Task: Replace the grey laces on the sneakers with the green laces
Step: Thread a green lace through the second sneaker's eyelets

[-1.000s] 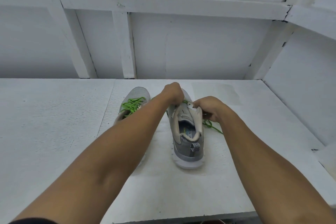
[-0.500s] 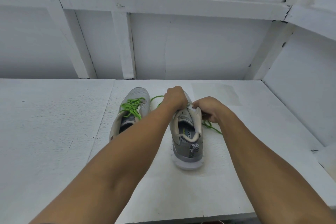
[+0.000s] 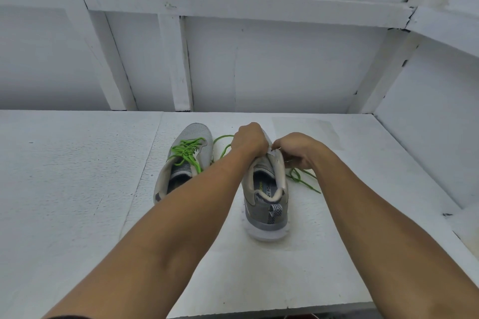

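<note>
Laced sneaker point(image 3: 181, 163): stands on the tabletop point(image 3: 77, 189) left of the pair, toe away from the person; its green lace point(image 3: 188, 149) is threaded and crossed over the tongue, ends hanging loose
Second sneaker point(image 3: 267, 204): just beside the first, heel toward the camera; lacing zone hidden under the hands, so the eyelet count cannot be read
Loose green lace point(image 3: 303, 181): one end loops out between the sneakers, the other trails on the tabletop to the right
Left hand point(image 3: 250, 138): fingers curled over the front of the second sneaker, judged to grip the lace
Right hand point(image 3: 298, 149): close beside the left, pinching at the top edge of the upper, where the lace runs under it
Grey laces: none in view
Progress: judged past halfway; one sneaker threaded, the second mid-threading, tightening and tying left
Materials: grey knit mesh uppers, padded pale collar, thick white foam sole, patterned woven heel tab; thin round cord lace, limp and prone to kinking; tabletop matt white, finely pitted
</note>
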A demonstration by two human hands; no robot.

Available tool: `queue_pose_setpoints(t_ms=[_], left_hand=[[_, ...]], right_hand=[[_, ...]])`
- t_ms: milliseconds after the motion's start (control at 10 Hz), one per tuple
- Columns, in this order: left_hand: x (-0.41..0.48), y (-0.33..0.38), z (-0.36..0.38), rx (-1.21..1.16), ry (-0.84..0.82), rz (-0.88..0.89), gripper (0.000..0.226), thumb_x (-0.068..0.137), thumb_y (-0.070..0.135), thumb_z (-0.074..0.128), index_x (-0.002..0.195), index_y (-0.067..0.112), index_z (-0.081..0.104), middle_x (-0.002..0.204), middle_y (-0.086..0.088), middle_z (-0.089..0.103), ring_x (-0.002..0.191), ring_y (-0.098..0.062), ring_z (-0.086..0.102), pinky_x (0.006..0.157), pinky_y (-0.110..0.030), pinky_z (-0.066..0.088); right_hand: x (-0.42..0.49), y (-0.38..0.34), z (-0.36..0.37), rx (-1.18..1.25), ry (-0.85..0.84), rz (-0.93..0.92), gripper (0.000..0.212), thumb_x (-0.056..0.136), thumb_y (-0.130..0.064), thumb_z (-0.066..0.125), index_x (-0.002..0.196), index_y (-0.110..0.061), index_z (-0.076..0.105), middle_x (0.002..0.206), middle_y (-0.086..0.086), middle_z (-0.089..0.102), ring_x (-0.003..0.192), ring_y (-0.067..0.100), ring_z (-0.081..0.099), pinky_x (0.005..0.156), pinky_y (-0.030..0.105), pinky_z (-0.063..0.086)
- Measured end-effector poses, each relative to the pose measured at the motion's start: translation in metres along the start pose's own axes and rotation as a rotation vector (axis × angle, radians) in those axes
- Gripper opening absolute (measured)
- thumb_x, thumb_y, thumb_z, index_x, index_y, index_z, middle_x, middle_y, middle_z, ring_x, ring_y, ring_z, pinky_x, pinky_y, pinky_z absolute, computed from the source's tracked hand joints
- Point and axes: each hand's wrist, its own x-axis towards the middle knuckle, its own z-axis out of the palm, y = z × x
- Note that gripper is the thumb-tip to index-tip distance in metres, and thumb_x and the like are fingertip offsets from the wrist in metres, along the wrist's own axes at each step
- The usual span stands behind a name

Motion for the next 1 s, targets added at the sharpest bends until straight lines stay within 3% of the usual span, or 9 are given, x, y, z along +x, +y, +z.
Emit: queue_pose_setpoints(t_ms=[100, 300, 400, 500, 600, 700, 800, 900, 1000], left_hand=[[-0.004, -0.001, -0.001, -0.026, 0.016, 0.028, 0.01, 0.084, 0.011, 0.057, 0.093, 0.006, 0.057, 0.105, -0.015, 0.063, 0.098, -0.032, 0.061, 0.07, -0.032, 0.044], [-0.018, -0.005, -0.01, -0.085, 0.136, 0.021, 0.014, 0.083, 0.019, 0.053, 0.09, 0.021, 0.065, 0.096, 0.0, 0.066, 0.099, -0.026, 0.051, 0.084, -0.037, 0.031], [-0.034, -0.02, -0.008, -0.25, 0.19, 0.035, 0.009, 0.081, 0.027, 0.058, 0.086, 0.024, 0.064, 0.094, 0.002, 0.068, 0.098, -0.022, 0.056, 0.085, -0.033, 0.045], [-0.05, -0.035, 0.001, -0.43, 0.155, 0.011, 0.021, 0.086, 0.028, 0.057, 0.102, 0.019, 0.067, 0.097, 0.0, 0.069, 0.093, -0.019, 0.061, 0.075, -0.027, 0.044], [-0.053, -0.044, 0.008, -0.558, 0.219, -0.037, 0.032, 0.094, 0.026, 0.046, 0.116, 0.014, 0.066, 0.105, -0.004, 0.07, 0.097, -0.023, 0.062, 0.08, -0.029, 0.046], [-0.052, -0.048, 0.013, -0.629, 0.265, -0.1, 0.034, 0.097, 0.018, 0.037, 0.117, 0.012, 0.064, 0.106, -0.014, 0.069, 0.099, -0.035, 0.061, 0.086, -0.038, 0.049], [-0.052, -0.051, 0.014, -0.683, 0.252, -0.119, 0.036, 0.098, 0.011, 0.034, 0.122, 0.011, 0.061, 0.107, -0.013, 0.067, 0.098, -0.034, 0.061, 0.085, -0.036, 0.048], [-0.052, -0.051, 0.015, -0.714, 0.261, -0.129, 0.036, 0.098, 0.009, 0.033, 0.121, 0.012, 0.061, 0.101, -0.005, 0.063, 0.089, -0.023, 0.057, 0.083, -0.03, 0.045], [-0.051, -0.05, 0.018, -0.774, 0.285, -0.165, 0.034, 0.096, 0.008, 0.034, 0.113, 0.013, 0.063, 0.097, -0.012, 0.066, 0.082, -0.026, 0.057, 0.081, -0.034, 0.047]], right_hand=[[0.001, -0.001, 0.002, -0.001, -0.008, -0.002, 0.024, 0.099, -0.017, 0.051, 0.08, -0.01, 0.063, 0.074, 0.006, 0.063, 0.063, 0.018, 0.058, 0.058, 0.027, 0.052], [0.009, 0.004, 0.005, -0.127, 0.102, -0.141, 0.025, 0.093, -0.01, 0.054, 0.068, -0.007, 0.055, 0.068, 0.01, 0.053, 0.06, 0.021, 0.046, 0.056, 0.031, 0.039], [0.007, -0.006, -0.008, -0.254, 0.21, -0.216, 0.023, 0.096, -0.01, 0.047, 0.073, -0.011, 0.052, 0.077, 0.008, 0.057, 0.061, 0.017, 0.054, 0.058, 0.029, 0.05], [0.007, -0.033, -0.036, 0.186, 0.423, -0.39, 0.031, 0.098, -0.007, 0.039, 0.068, -0.01, 0.047, 0.077, 0.011, 0.056, 0.067, 0.026, 0.064, 0.073, 0.044, 0.059], [-0.01, -0.068, -0.084, 1.301, 0.403, -0.482, 0.024, 0.093, 0.0, 0.035, 0.073, -0.013, 0.04, 0.067, 0.005, 0.04, 0.046, 0.017, 0.047, 0.04, 0.022, 0.043], [-0.021, -0.074, -0.085, 0.932, 0.387, -0.624, 0.02, 0.087, -0.01, 0.047, 0.069, -0.018, 0.048, 0.062, -0.002, 0.046, 0.042, 0.009, 0.036, 0.039, 0.018, 0.025], [-0.004, -0.032, -0.041, -0.474, 0.381, -0.812, 0.009, 0.087, -0.022, 0.063, 0.093, -0.021, 0.07, 0.097, 0.001, 0.066, 0.084, 0.013, 0.058, 0.076, 0.026, 0.046], [0.01, 0.013, -0.016, -0.958, 0.25, -0.686, 0.021, 0.093, -0.028, 0.061, 0.113, -0.026, 0.069, 0.115, 0.0, 0.059, 0.108, 0.021, 0.055, 0.091, 0.04, 0.047], [0.013, 0.022, -0.01, -0.908, 0.316, -0.724, 0.012, 0.096, -0.027, 0.055, 0.1, -0.023, 0.065, 0.106, 0.0, 0.059, 0.099, 0.022, 0.055, 0.082, 0.038, 0.047]])
